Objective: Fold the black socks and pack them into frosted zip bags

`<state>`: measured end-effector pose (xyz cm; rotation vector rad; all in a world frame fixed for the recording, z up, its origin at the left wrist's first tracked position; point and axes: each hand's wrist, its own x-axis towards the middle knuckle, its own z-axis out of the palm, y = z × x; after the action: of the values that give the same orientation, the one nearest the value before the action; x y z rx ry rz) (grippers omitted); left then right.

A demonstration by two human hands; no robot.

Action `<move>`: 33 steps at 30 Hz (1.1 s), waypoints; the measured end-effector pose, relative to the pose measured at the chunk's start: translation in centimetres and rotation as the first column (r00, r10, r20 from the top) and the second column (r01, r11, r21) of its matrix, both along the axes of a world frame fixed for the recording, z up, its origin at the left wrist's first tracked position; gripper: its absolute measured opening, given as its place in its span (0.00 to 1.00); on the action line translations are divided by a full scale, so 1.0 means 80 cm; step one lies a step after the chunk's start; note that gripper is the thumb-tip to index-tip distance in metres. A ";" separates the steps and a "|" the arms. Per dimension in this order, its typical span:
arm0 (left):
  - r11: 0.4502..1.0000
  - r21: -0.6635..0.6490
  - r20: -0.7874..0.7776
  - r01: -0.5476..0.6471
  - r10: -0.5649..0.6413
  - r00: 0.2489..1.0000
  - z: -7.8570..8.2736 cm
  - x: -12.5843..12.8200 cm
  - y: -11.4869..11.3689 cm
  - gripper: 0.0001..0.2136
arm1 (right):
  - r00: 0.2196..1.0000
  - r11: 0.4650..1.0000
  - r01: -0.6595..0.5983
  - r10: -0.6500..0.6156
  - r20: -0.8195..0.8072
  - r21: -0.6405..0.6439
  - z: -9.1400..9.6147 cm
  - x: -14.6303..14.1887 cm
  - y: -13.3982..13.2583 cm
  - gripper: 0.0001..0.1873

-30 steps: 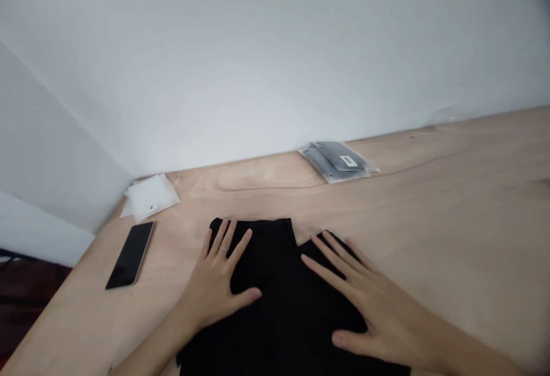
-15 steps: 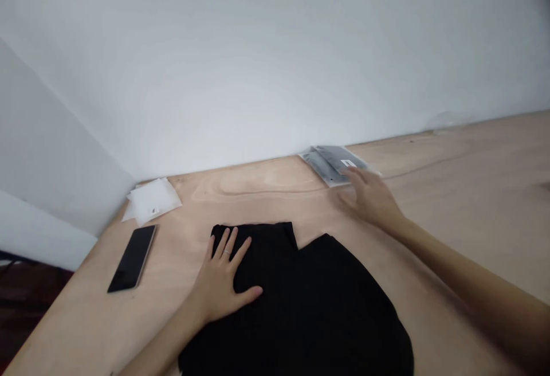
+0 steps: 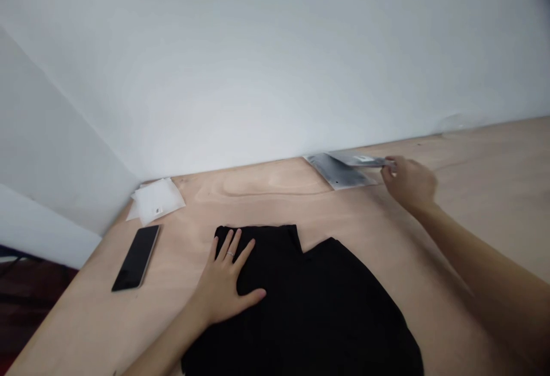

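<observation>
My left hand (image 3: 222,284) lies flat on a folded black cloth garment (image 3: 326,307), its fingers spread and a thin ring on one finger. My right hand (image 3: 408,184) is at the far edge of the plywood table (image 3: 481,215), pinching the end of a grey plastic zip bag (image 3: 363,161). That bag is raised almost edge-on and carries a small white label. A second grey plastic bag (image 3: 337,171) lies flat beneath it against the wall.
A black smartphone (image 3: 136,258) lies on the table to the left of the garment. A white packet (image 3: 157,200) sits in the far left corner. White walls (image 3: 275,66) bound the table's far and left sides, and its left edge drops to a dark floor.
My right hand has moved off the garment to the grey bags and now lifts the top bag's end. My left hand stays on the garment.
</observation>
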<state>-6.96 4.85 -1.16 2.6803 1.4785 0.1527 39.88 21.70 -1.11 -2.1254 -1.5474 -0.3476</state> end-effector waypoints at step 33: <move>0.923 0.369 0.541 -0.108 -0.119 0.832 0.210 0.105 -0.016 0.11 | 0.295 0.577 -0.686 0.778 -0.555 0.444 0.217 -0.233 -0.192 0.18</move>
<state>1.45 3.59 15.64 2.5480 1.3417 1.2342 21.22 6.37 16.28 -0.9600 -1.7040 0.6482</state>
